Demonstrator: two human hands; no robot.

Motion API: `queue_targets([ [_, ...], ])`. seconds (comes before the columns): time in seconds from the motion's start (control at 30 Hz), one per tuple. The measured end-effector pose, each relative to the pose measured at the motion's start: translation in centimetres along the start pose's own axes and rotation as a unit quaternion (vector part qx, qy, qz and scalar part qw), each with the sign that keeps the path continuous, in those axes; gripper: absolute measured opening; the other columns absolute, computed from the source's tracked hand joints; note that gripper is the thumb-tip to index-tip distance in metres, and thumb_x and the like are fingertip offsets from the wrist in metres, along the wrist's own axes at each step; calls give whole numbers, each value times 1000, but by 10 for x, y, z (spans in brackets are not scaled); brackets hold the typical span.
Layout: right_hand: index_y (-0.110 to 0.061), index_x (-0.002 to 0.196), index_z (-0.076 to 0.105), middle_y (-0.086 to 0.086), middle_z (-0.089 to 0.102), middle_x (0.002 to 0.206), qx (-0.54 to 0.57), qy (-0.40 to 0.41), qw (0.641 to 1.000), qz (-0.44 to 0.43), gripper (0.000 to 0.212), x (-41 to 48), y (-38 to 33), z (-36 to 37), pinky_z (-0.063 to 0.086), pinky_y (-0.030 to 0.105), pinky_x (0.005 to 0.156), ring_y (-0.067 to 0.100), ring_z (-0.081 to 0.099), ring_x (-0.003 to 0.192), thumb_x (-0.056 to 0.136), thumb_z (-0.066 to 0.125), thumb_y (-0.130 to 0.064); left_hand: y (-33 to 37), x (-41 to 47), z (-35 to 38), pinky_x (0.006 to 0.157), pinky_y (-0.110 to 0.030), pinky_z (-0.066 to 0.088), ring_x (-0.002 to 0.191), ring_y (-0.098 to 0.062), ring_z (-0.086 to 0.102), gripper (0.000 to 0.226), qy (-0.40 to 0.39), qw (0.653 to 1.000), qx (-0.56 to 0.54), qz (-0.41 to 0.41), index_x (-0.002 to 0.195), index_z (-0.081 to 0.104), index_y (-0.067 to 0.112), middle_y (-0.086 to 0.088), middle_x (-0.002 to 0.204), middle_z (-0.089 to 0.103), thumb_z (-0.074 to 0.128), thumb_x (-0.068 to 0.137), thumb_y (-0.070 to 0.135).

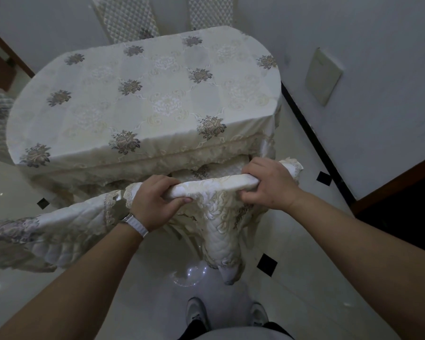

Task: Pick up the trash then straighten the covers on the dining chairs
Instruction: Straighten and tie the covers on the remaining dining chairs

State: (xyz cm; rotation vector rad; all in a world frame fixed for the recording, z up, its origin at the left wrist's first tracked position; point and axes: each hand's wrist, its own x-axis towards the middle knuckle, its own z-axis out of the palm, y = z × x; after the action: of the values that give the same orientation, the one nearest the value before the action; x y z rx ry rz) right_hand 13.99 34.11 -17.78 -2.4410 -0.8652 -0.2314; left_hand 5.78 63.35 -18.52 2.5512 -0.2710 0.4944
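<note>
A cream quilted chair cover (221, 217) with lace trim lies over the top of a dining chair's back right in front of me. My left hand (155, 202) grips the covered top rail at its left part, with a white watch on the wrist. My right hand (268, 185) grips the same rail at its right part. The cover hangs down bunched and uneven below my hands. A second chair's cover (47, 231) stretches off to the left, next to my left forearm.
The dining table (142, 99) with a floral cream tablecloth stands just beyond the chair. Two more covered chair backs (128, 18) rise at its far side. A white wall (378, 45) runs along the right. My shoes (196, 315) stand on the glossy tiled floor.
</note>
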Motion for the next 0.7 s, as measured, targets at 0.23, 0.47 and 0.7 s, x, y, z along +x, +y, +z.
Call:
queue_targets([
  [0.23,-18,85,69,-1,59,80,3,-36,999,19,42,14,1,6,35,28,68,21,55,71,62,62,-53,-11,8,2,71,-20,34,79,-15,55,51,-10,1000,2,-14,92,70,10,-1,83,66,68,72,57],
  [0.47,-18,88,72,1,60,82,-6,-59,998,34,47,18,0,19,36,30,71,22,55,74,61,59,-54,-20,8,3,72,-26,38,79,-18,57,56,-32,999,1,-36,94,70,10,-1,83,65,66,69,60],
  [0.7,-21,91,73,-2,59,84,-1,-87,995,51,47,19,7,26,39,34,75,20,54,77,60,58,-53,-25,10,10,73,-28,41,82,-17,56,57,-76,996,0,-48,95,70,13,-1,85,65,64,69,63],
])
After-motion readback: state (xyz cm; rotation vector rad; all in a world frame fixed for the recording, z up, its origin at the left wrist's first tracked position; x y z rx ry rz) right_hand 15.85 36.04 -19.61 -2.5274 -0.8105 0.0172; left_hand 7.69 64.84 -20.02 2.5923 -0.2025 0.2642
